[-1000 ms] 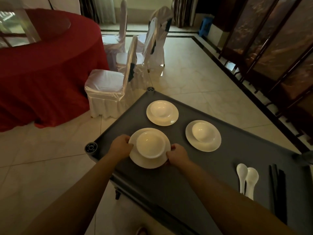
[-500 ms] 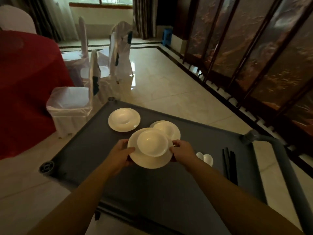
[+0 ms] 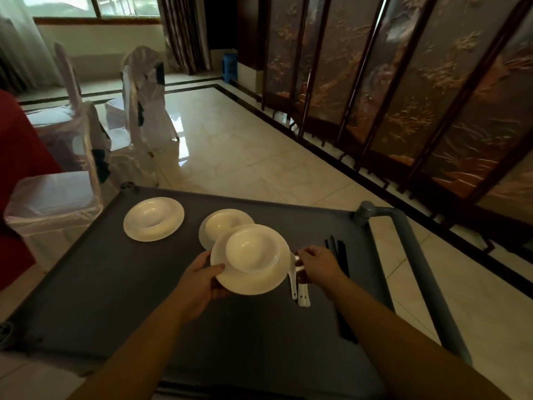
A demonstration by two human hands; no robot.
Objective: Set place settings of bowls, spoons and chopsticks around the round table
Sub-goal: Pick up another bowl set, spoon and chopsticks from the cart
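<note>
My left hand [image 3: 199, 281] grips the left rim of a white plate [image 3: 251, 284] with a white bowl [image 3: 252, 249] on it, lifted above the grey cart top [image 3: 115, 284]. To its right, my right hand [image 3: 320, 267] reaches down, fingers pinched around the heads of the white spoons [image 3: 301, 297], which lie on the cart. Black chopsticks [image 3: 341, 255] lie just right of that hand. Two more plates with bowls rest on the cart, one at the back left [image 3: 153, 218], the other [image 3: 223, 222] partly hidden behind the lifted plate.
The red-clothed round table [image 3: 17, 157] is at the left edge, with white-covered chairs [image 3: 52, 203] between it and the cart. The cart's grey handle [image 3: 418, 255] runs along the right. A dark folding screen [image 3: 403, 96] lines the right side of the tiled floor.
The plate with its bowl has been lifted and carried right. My right hand has let go of its rim and dropped onto the spoons. My view has turned right, away from the table.
</note>
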